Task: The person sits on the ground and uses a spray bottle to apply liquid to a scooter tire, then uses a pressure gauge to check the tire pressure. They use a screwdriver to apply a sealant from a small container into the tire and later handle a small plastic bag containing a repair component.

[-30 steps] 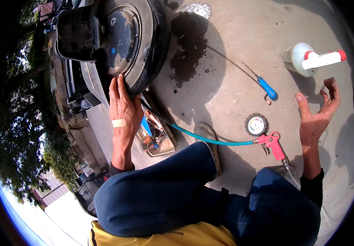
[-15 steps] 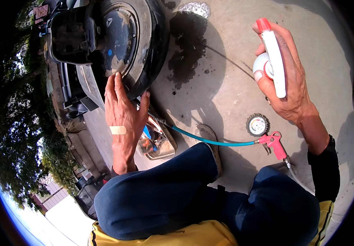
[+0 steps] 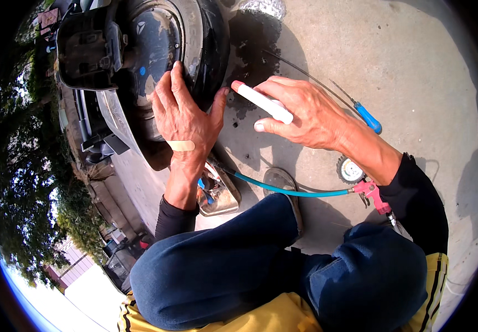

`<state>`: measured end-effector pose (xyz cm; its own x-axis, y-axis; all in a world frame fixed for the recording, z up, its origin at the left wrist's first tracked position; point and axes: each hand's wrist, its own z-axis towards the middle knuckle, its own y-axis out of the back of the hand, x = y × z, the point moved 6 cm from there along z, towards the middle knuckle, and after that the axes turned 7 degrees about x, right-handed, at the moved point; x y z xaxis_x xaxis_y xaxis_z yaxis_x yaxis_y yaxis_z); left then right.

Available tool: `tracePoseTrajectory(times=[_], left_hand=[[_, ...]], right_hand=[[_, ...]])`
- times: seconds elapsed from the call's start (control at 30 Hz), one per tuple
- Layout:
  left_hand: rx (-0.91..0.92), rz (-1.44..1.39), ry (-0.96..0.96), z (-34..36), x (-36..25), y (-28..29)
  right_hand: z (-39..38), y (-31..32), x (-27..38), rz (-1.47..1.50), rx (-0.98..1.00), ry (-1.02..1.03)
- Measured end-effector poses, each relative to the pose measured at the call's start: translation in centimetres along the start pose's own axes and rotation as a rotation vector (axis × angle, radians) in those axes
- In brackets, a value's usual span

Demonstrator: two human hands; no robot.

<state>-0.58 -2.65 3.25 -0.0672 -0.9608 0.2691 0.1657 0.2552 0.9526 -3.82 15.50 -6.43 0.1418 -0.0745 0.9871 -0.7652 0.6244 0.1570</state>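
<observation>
My right hand (image 3: 313, 113), at two o'clock from the middle of my view, is closed around a white spray bottle (image 3: 264, 103) with a red nozzle (image 3: 238, 85); its long trigger head shows between twelve and one o'clock, while the body is mostly hidden under it and my fingers; I cannot tell whether the trigger is squeezed. The nozzle points toward ten o'clock, at the worn black wheel (image 3: 153, 41), which is at eleven o'clock with its dark tyre (image 3: 215, 47) on the right side; the tip looks just beside the thumb of my left hand (image 3: 189, 119).

This left hand is between ten and eleven o'clock; it lies flat with the back toward me, the fingers stretched close together over the wheel's edge, the thumb spread away from them; it pinches nothing that I can see; a pale adhesive strip (image 3: 181, 145) is stuck near the wrist.

On the ground, a blue-handled tool (image 3: 368, 117) is between two and three o'clock, with a thin metal rod (image 3: 300, 71) beside it; at three o'clock there is a round gauge (image 3: 351, 170), partly behind my right forearm, joined to a pink inflator gun (image 3: 369, 193); from there a teal hose (image 3: 305, 193) runs toward nine o'clock, passing my shoe (image 3: 278, 178); near six o'clock is a shallow tray (image 3: 232, 207) with small mixed things inside.
</observation>
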Motion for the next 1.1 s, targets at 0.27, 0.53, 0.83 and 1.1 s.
tracePoseTrajectory(times=[0.27, 0.53, 0.83, 1.1], left_hand=[[-0.014, 0.003, 0.003, 1.2, -0.3, 0.5], [-0.017, 0.034, 0.028, 1.5, -0.2, 0.3], [0.005, 0.046, 0.063, 1.6, -0.3, 0.5], [-0.03, 0.061, 0.041, 1.5, -0.1, -0.2]], right_hand=[[0.2, -0.8, -0.7, 0.033, -0.015, 0.055], [0.4, -0.3, 0.0, -0.027, 0.017, 0.009], [-1.6, 4.3, 0.6, -0.178, -0.408, 0.196], [-6.9, 12.3, -1.9, -0.301, -0.638, -0.018]])
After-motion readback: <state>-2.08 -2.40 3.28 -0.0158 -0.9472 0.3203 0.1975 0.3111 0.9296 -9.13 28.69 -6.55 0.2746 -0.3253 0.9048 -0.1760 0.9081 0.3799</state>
